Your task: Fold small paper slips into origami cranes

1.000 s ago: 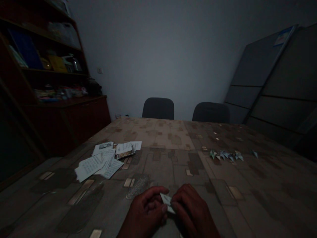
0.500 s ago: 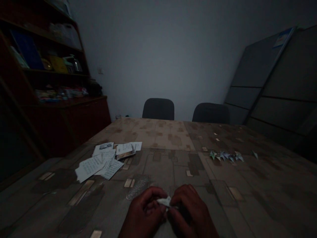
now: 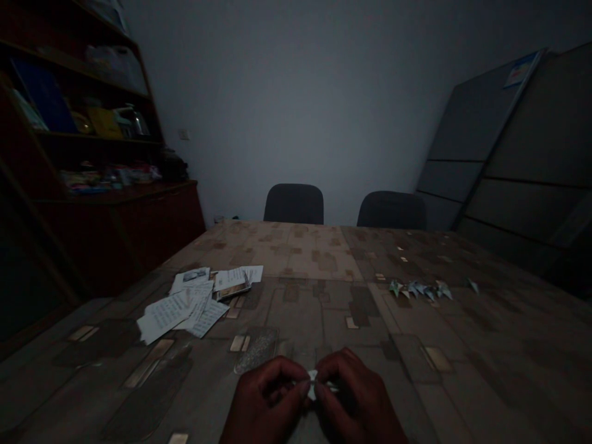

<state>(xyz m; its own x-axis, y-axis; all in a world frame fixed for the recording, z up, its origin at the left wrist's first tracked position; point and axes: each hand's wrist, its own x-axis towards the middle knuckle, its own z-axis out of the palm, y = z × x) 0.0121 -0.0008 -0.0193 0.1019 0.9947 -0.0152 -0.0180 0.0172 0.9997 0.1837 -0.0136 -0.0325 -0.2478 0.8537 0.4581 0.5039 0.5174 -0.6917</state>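
Low in the middle of the view, a small piece of folded white paper (image 3: 312, 374) sits between my two hands. My left hand (image 3: 269, 398) pinches its left side between thumb and forefinger. From the right, my right hand (image 3: 355, 394) grips the paper the same way, fingertips close to those of the left. Most of the paper is hidden behind the fingers, so its full shape cannot be made out. Both hands are just above the patterned tablecloth (image 3: 296, 308).
Loose printed sheets (image 3: 171, 314) lie in an overlapping pile at the left. Several small, pointed folded paper figures (image 3: 419, 288) stand in a row at the right, one (image 3: 472, 285) apart. Two dark chairs (image 3: 294, 203) are behind the table; a shelf cabinet (image 3: 157, 216) is at left.
My left fingertips have closed in toward the right ones, covering more of the paper, which now shows upright rather than pointing left. The view has shifted slightly.
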